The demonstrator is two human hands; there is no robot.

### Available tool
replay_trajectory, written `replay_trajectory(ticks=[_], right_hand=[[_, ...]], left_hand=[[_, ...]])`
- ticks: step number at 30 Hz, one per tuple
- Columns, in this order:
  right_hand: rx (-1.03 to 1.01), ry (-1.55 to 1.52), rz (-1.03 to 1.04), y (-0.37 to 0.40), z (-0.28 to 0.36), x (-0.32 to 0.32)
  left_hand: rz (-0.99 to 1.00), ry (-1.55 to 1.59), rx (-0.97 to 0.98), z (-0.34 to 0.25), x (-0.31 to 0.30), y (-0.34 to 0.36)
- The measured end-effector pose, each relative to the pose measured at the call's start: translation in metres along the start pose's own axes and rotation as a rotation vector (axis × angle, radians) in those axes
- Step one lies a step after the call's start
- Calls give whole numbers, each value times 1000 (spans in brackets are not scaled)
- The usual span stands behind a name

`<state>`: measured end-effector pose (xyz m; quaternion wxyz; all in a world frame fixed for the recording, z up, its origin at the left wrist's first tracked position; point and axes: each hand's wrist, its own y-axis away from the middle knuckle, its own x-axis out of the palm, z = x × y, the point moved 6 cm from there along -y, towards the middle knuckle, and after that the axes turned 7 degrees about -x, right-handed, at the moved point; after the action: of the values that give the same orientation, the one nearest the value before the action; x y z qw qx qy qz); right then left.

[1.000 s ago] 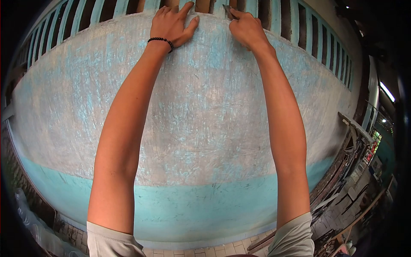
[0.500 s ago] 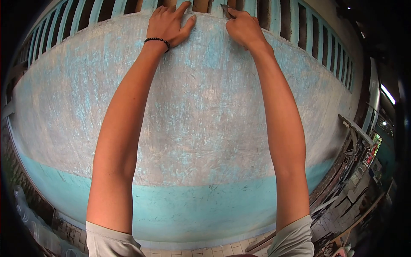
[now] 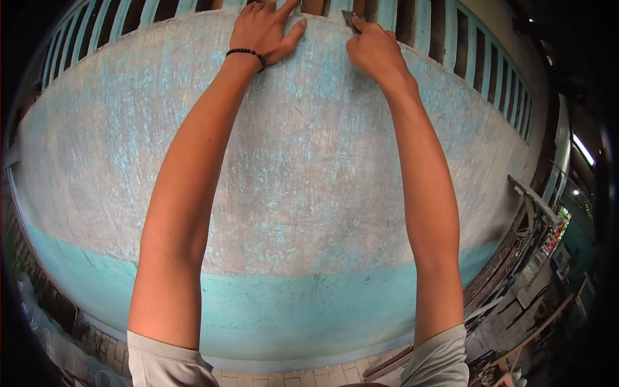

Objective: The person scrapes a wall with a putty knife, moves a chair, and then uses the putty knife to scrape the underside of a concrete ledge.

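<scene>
Flat against the top of the scraped wall (image 3: pixel 309 168) rests my left hand (image 3: pixel 265 32), fingers spread, a black bead bracelet (image 3: pixel 246 51) at its wrist. My right hand (image 3: pixel 374 46) is closed around a scraper (image 3: pixel 350 20), a dark flat blade whose handle is mostly hidden by the fingers. The blade is at the wall's upper edge, by the foot of the turquoise slats (image 3: pixel 422 29). Grey, patchy blue paint covers the wall above a smooth turquoise band (image 3: pixel 309 309).
Clear plastic containers (image 3: pixel 58 351) lie at the lower left. Wood scraps and boards (image 3: pixel 516 303) are piled along the right side. Floor tiles (image 3: pixel 329 376) show below the wall, and a lit tube lamp (image 3: pixel 583 149) is at the far right.
Both hands and the scraper appear slightly further right in the view. The right hand sits a little lower, and the camera view has shifted slightly.
</scene>
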<state>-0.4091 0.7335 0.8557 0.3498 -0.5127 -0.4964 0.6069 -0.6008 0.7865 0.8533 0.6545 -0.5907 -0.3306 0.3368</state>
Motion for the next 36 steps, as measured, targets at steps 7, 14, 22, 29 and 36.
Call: replay_trajectory(ticks=[7, 14, 22, 29, 36], right_hand=[[64, -74, 64, -13, -5, -1], [52, -36, 60, -4, 2, 2], [63, -35, 109, -14, 11, -9], [101, -66, 124, -22, 26, -17], [82, 10, 170, -17, 30, -18]], left_hand=[[16, -14, -6, 3, 4, -2], [-13, -6, 4, 5, 5, 0], [-181, -49, 88, 15, 20, 0], [-187, -67, 102, 16, 20, -1], [-246, -64, 122, 17, 22, 1]])
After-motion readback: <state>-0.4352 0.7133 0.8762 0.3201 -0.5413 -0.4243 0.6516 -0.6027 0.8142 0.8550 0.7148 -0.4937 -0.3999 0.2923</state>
